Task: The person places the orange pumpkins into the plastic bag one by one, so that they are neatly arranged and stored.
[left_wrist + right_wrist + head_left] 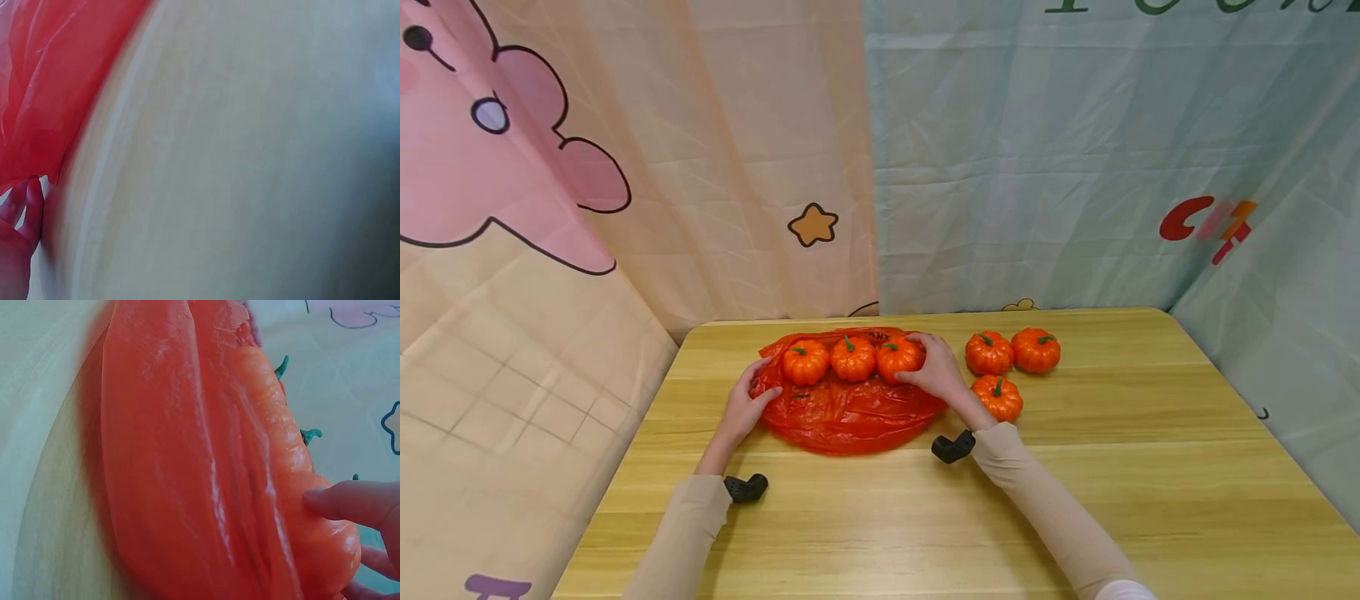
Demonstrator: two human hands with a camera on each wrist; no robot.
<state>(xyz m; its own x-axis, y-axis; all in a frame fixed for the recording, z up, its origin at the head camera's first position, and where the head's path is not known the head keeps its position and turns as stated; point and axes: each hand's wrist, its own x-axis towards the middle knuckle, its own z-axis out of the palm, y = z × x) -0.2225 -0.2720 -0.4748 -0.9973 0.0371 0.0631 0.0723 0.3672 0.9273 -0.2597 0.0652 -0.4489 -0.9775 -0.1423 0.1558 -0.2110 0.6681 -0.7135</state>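
My right hand [936, 367] grips the end pumpkin [897, 360], rightmost of three in a row, red bag [850, 417] in front and behind. Left hand [747, 404] touches the bag's left edge; can't tell if it pinches. Three loose pumpkins [989, 353] sit right, on the table [865, 525].

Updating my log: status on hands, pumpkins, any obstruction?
Left hand at left edge of red bag. Right hand holding right-end pumpkin, row of three at bag. Three more pumpkins right of bag. No visible obstruction.
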